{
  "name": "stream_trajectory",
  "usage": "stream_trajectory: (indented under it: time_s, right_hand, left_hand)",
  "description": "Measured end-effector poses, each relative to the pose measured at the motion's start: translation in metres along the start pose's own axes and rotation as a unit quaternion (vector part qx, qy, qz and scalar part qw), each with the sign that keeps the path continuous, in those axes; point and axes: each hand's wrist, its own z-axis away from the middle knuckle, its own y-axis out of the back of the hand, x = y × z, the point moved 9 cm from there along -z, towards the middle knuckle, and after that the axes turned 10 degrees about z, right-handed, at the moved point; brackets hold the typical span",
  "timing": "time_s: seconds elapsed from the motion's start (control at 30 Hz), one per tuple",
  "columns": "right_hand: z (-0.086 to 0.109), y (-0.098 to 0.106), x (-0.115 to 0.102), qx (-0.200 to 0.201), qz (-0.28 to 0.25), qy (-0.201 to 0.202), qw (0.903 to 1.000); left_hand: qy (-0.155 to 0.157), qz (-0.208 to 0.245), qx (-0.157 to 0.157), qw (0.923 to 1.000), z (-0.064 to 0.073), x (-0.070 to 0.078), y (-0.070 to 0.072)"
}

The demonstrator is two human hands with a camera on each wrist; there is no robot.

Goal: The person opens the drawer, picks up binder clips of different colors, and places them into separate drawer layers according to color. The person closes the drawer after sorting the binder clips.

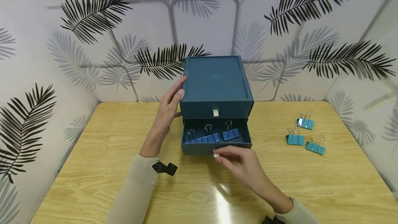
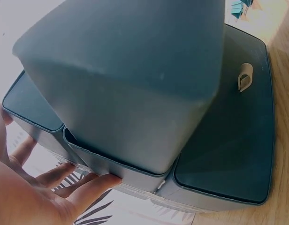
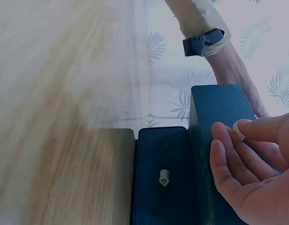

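A dark blue drawer box (image 1: pixel 214 78) stands on the wooden table, one drawer (image 1: pixel 199 149) pulled out below the top one. Inside that drawer lie several blue binder clips (image 1: pixel 230 134) with raised wire handles. My right hand (image 1: pixel 240 163) pinches the small white pull tab (image 3: pixel 238 131) on its front between thumb and index finger. Against the left side of the box rests my left hand (image 1: pixel 168 108), its fingers (image 2: pixel 95 190) fairly straight and spread along the wall. In the left wrist view the pulled-out drawer (image 2: pixel 130 112) juts between two closed ones.
Three teal binder clips, one of them nearest the front (image 1: pixel 315 148), lie on the table (image 1: pixel 342 182) to the right of the box. The top drawer has its own white tab (image 1: pixel 216 113). Behind the table hangs a pale leaf-patterned backdrop (image 1: pixel 205 27).
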Motion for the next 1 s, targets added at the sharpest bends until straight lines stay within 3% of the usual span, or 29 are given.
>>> stream_trajectory:
  time_s: [0.27,1.0]
  right_hand:
    - [-0.017,0.004,0.005,0.006,-0.001,0.020,0.9998]
    - [-0.056,0.010,0.020,0.012,0.002,0.022,0.9997]
  left_hand:
    - [-0.001,0.006,-0.001,1.0000,0.000,0.002,-0.001]
    - [0.000,0.011,-0.008,0.9999,0.001,0.002,0.000]
